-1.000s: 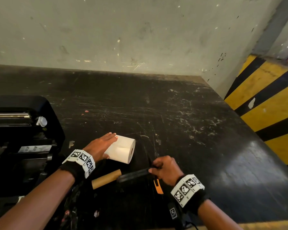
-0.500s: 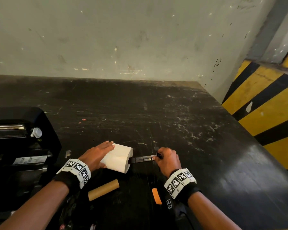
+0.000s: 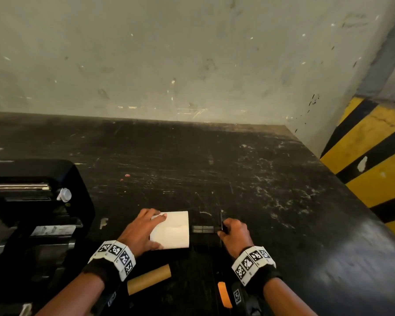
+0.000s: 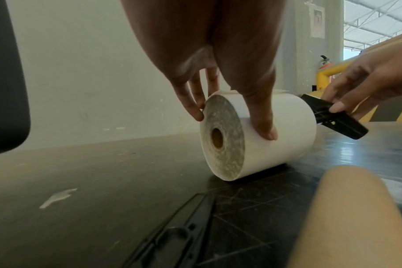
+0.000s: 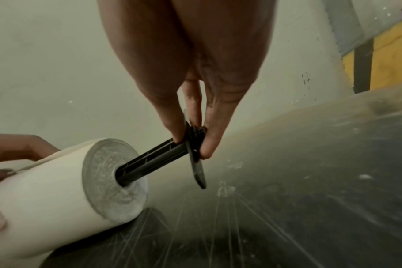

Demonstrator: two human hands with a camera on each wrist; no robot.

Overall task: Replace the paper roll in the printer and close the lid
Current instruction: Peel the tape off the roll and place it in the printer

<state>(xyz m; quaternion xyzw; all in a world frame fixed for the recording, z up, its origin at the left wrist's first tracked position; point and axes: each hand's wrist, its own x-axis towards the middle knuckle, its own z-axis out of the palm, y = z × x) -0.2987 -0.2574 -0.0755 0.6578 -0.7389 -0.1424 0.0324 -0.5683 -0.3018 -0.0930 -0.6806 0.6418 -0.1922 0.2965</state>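
A white paper roll (image 3: 172, 230) (image 4: 276, 137) (image 5: 46, 195) lies on its side on the black table (image 3: 214, 169). My left hand (image 3: 141, 231) (image 4: 218, 101) grips it from above, thumb on the near side. My right hand (image 3: 234, 233) (image 5: 193, 137) pinches the flanged end of a black spindle (image 3: 203, 229) (image 5: 154, 159) (image 4: 333, 116), whose other end sits inside the roll's core on the right. The black printer (image 3: 32, 213) stands at the left with its lid raised. An empty brown cardboard core (image 3: 149, 279) (image 4: 356, 217) lies near me.
A flat black plastic part (image 4: 172, 230) lies on the table by my left wrist. An orange piece (image 3: 224, 294) sits near my right wrist. A pale wall backs the table; a yellow-and-black striped barrier (image 3: 374, 167) stands at the right edge.
My right hand lifted the spindle from the table front and pushed its tip into the roll's core. The left hand turned the roll square and kept hold of it.
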